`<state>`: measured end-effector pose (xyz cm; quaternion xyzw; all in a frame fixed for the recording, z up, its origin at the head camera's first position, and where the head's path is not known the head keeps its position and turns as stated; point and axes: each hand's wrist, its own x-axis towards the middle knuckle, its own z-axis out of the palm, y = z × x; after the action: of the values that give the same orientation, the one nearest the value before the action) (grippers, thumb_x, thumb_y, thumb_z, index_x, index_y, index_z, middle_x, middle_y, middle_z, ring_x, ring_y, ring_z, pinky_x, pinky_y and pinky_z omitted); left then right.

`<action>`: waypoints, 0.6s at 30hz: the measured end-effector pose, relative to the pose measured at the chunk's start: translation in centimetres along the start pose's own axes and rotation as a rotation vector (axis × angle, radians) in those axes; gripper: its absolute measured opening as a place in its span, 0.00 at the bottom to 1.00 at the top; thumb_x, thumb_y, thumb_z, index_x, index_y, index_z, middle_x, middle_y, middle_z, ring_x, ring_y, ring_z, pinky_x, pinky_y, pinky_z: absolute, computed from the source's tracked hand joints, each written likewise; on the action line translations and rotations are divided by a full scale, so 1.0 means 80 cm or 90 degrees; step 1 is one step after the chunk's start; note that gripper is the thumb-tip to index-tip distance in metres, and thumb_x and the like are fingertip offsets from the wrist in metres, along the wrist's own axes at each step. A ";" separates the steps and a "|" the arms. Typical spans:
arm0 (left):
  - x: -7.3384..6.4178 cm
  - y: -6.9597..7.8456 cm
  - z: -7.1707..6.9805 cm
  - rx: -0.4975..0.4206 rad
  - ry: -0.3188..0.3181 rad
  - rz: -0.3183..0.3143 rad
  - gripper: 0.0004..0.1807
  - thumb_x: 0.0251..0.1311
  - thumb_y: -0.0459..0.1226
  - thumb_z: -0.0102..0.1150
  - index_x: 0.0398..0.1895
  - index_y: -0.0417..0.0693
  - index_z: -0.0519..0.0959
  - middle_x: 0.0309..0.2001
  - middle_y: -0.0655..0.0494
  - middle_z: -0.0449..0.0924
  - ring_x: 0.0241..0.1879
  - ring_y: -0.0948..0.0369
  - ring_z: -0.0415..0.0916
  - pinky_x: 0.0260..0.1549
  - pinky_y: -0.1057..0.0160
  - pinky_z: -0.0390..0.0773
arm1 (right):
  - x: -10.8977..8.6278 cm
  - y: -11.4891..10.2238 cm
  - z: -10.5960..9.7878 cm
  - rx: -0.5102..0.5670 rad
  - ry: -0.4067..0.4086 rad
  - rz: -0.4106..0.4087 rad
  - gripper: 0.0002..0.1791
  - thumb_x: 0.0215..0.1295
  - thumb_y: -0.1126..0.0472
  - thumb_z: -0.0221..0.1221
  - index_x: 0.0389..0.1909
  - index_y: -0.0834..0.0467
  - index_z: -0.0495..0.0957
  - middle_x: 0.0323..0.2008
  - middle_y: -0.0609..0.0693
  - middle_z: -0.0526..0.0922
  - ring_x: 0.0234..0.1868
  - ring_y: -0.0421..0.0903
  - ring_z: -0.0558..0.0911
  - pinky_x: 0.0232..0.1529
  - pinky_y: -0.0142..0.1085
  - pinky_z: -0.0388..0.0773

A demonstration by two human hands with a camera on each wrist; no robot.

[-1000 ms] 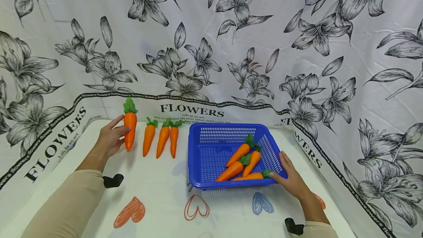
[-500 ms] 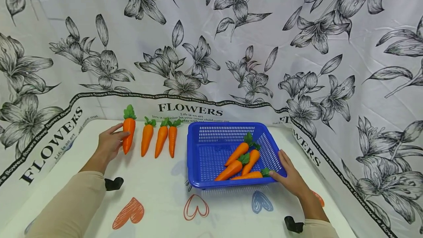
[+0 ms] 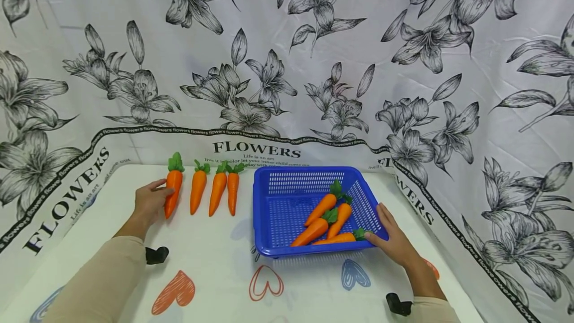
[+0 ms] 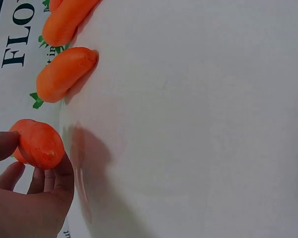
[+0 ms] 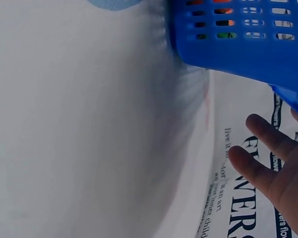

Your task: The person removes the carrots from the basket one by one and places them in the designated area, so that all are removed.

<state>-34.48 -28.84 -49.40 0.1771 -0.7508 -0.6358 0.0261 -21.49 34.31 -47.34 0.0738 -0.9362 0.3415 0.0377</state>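
Observation:
My left hand [image 3: 150, 201] pinches an orange carrot [image 3: 173, 188] with green leaves between thumb and fingers; it stands tip down at the left end of a row. In the left wrist view the held carrot [image 4: 39, 144] shows its tip end, with its shadow on the white cloth. Three more carrots [image 3: 218, 191] lie side by side to its right. My right hand [image 3: 394, 241] holds the front right corner of a blue plastic basket [image 3: 262, 213], thumb over the rim. Several carrots [image 3: 314, 232] lie inside. The right wrist view shows outer fingers [image 5: 253, 168] spread below the basket wall.
A white cloth with printed hearts [image 3: 266, 283] covers the table. Behind it and at both sides hangs a white curtain [image 3: 278, 108] with black flower prints.
My left hand has lowered its carrot toward the tabletop, level with the row. The right hand and the basket have stayed in place; the view has shifted slightly.

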 end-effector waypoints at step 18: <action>0.014 -0.006 0.010 0.166 -0.003 0.024 0.32 0.65 0.37 0.55 0.71 0.39 0.61 0.61 0.32 0.66 0.56 0.40 0.67 0.53 0.47 0.73 | -0.001 0.001 0.000 0.010 0.001 -0.009 0.50 0.62 0.47 0.61 0.76 0.61 0.43 0.75 0.61 0.39 0.71 0.69 0.45 0.60 0.70 0.45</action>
<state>-35.64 -28.51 -50.26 0.1633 -0.8302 -0.5328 0.0130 -21.43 34.37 -47.37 0.0802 -0.9330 0.3486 0.0405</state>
